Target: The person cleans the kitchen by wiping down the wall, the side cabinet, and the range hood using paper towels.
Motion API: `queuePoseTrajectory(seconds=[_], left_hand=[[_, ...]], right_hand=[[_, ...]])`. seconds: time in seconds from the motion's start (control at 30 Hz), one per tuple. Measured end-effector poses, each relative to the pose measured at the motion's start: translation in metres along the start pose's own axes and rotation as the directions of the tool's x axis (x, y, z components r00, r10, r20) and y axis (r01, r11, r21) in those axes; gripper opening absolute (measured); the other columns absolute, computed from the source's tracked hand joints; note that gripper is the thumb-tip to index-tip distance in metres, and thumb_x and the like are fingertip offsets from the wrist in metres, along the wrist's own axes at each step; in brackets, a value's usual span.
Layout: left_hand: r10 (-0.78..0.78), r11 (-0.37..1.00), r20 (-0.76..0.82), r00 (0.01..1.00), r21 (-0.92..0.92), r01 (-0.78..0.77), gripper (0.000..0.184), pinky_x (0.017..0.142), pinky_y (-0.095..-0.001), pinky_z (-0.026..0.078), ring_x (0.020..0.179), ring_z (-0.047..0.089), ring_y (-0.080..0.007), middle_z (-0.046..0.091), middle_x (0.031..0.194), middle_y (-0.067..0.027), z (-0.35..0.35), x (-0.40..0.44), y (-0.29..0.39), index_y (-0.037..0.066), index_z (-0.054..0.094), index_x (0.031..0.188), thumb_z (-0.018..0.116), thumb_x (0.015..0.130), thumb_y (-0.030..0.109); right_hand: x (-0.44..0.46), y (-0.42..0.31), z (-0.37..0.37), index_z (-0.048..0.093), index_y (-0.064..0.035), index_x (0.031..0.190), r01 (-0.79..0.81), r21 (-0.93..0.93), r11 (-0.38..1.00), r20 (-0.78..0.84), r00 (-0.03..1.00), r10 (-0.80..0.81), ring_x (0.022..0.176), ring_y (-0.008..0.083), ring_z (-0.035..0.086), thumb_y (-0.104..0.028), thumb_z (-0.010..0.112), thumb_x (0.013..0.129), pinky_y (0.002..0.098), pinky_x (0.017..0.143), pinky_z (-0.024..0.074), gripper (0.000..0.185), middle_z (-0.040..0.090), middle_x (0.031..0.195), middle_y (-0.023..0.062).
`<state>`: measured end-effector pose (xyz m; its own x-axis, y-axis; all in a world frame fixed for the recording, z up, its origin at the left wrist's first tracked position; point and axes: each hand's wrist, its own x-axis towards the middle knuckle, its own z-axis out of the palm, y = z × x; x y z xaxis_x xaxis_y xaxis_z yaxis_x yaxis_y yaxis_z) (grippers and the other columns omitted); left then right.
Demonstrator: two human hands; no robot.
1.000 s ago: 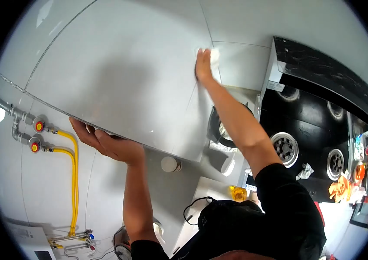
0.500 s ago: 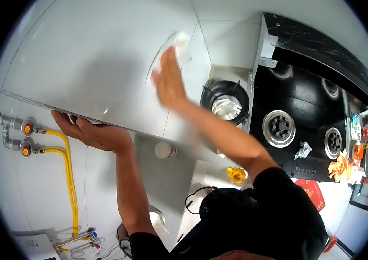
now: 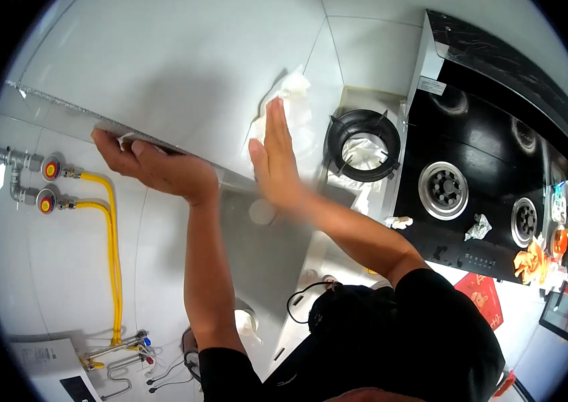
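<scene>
My right hand [image 3: 276, 157] lies flat, fingers stretched and thumb apart, pressing a crumpled white sheet like a paper towel [image 3: 295, 94] against a large white panel [image 3: 163, 53]. Part of the sheet is hidden behind the hand. To the left, my left hand [image 3: 153, 164] has its fingers curled at the panel's lower edge, palm turned up. A scrap of white shows between its fingers and thumb; what it is I cannot make out.
Right of the panel, a black pot-stand ring [image 3: 364, 146] holds crumpled foil. Beyond it stands a black gas hob [image 3: 478, 154] with an orange cloth [image 3: 530, 261] at its corner. Yellow gas hoses [image 3: 113, 254] run down the left wall. A grey counter [image 3: 257, 251] lies below my arms.
My right hand and the white sheet have moved down across the panel, closer to its lower edge. The whole view has shifted slightly; my left hand stays at the edge.
</scene>
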<state>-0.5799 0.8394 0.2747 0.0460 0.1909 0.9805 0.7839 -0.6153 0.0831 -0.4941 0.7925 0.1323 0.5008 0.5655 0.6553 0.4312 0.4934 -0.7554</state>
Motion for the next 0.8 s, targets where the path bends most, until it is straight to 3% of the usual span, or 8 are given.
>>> queuePoseTrajectory(seconds=[0.07,0.3,0.4,0.47,0.5,0.53,0.6,0.8], left_hand=[[-0.217,0.933,0.023,0.976,-0.288,0.214,0.056,0.103,-0.0384,0.039,0.123,0.045,-0.0288,0.030,0.151,-0.0205,-0.002,0.003,0.012,-0.004,0.032,0.148,0.026,0.102,0.026],[-0.135,0.964,-0.004,0.991,-0.233,0.130,0.057,0.105,-0.0377,0.037,0.125,0.043,-0.0294,0.029,0.152,-0.0191,0.003,-0.003,0.000,-0.004,0.031,0.149,0.027,0.101,0.027],[-0.137,0.970,-0.013,0.991,-0.204,0.131,0.058,0.106,-0.0386,0.037,0.126,0.043,-0.0306,0.028,0.153,-0.0197,0.001,0.000,0.007,-0.004,0.029,0.150,0.027,0.101,0.027],[-0.425,0.674,-0.011,0.905,-0.671,0.309,0.044,0.107,-0.0435,0.042,0.134,0.041,-0.0362,0.034,0.151,-0.0220,-0.001,0.004,0.018,-0.006,0.046,0.133,0.058,0.098,0.017],[-0.433,0.677,-0.012,0.901,-0.665,0.316,0.044,0.107,-0.0435,0.042,0.134,0.041,-0.0362,0.034,0.151,-0.0220,0.001,0.001,0.010,-0.006,0.046,0.133,0.058,0.098,0.017],[-0.262,0.870,-0.060,0.963,-0.447,0.209,0.044,0.107,-0.0428,0.042,0.134,0.041,-0.0351,0.034,0.151,-0.0215,0.003,-0.001,-0.002,-0.005,0.045,0.134,0.058,0.098,0.016],[-0.076,0.980,-0.072,0.994,-0.189,0.062,0.045,0.107,-0.0421,0.042,0.133,0.042,-0.0339,0.035,0.150,-0.0210,0.007,-0.003,-0.011,-0.005,0.043,0.135,0.057,0.097,0.016],[-0.045,0.993,-0.090,0.995,-0.116,0.034,0.048,0.107,-0.0376,0.041,0.134,0.041,-0.0309,0.035,0.151,-0.0183,0.006,-0.002,-0.007,-0.001,0.038,0.140,0.052,0.100,0.022]], right_hand=[[-0.005,-0.008,-0.002,0.020,0.0062,0.155,-0.106,0.042,0.994,0.025,0.994,0.105,0.151,0.0441,0.012,-0.029,0.045,0.105,0.0479,0.121,0.0153,0.066,0.015,0.161,0.0305],[0.060,-0.009,0.003,0.049,0.0013,0.142,-0.016,0.291,0.957,-0.226,0.970,0.085,0.149,0.0371,0.025,-0.019,0.058,0.101,0.0407,0.119,0.0242,0.047,0.039,0.155,0.0205],[0.019,0.006,0.001,0.051,0.0001,0.141,-0.025,0.141,0.990,-0.126,0.991,0.043,0.149,0.0359,0.026,-0.013,0.060,0.098,0.0410,0.118,0.0263,0.046,0.039,0.155,0.0205],[0.015,0.000,0.000,0.058,-0.0008,0.135,-0.027,0.126,0.992,-0.122,0.992,0.043,0.144,0.0347,0.036,-0.008,0.063,0.094,0.0408,0.115,0.0321,0.041,0.045,0.150,0.0195],[0.024,-0.003,0.002,0.060,-0.0006,0.129,0.003,0.203,0.979,-0.194,0.980,0.037,0.138,0.0336,0.041,-0.007,0.064,0.093,0.0398,0.112,0.0349,0.036,0.048,0.145,0.0185],[0.034,-0.006,0.002,0.062,-0.0003,0.123,0.031,0.276,0.961,-0.267,0.963,0.046,0.132,0.0325,0.046,-0.006,0.064,0.092,0.0389,0.110,0.0376,0.032,0.052,0.139,0.0175],[0.063,0.000,0.004,0.063,0.0007,0.111,0.043,0.408,0.912,-0.318,0.943,0.097,0.121,0.0271,0.051,-0.002,0.065,0.089,0.0354,0.105,0.0412,0.022,0.053,0.126,0.0144],[0.039,0.003,-0.008,0.061,-0.0005,0.112,-0.181,0.442,0.878,-0.169,0.945,0.280,0.122,0.0263,0.051,-0.001,0.065,0.088,0.0347,0.102,0.0440,0.025,0.052,0.127,0.0137]])
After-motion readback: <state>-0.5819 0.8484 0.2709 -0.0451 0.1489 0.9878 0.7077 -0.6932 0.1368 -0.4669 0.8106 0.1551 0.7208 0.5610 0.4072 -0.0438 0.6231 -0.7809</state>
